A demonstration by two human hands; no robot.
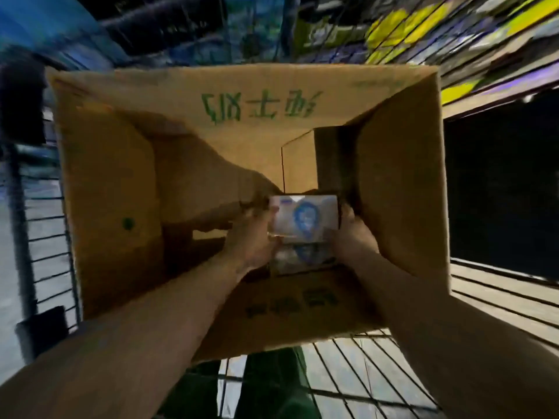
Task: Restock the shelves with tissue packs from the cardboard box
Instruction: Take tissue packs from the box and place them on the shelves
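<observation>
I look down into an open brown cardboard box (211,116) resting on a black wire cart (348,373), blurred shelves (453,40) beyond. My left hand (251,234) and right hand (352,228) clasp a glossy rectangular tissue pack (304,217) inside.

Cardboard box (187,95) open-topped, left half free; walls hem hands (352,229).

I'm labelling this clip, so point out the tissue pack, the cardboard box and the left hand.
tissue pack (304,217): head view, middle of its printed front.
cardboard box (242,95): head view, far flap near the green print.
left hand (252,240): head view, back of the hand.
</observation>
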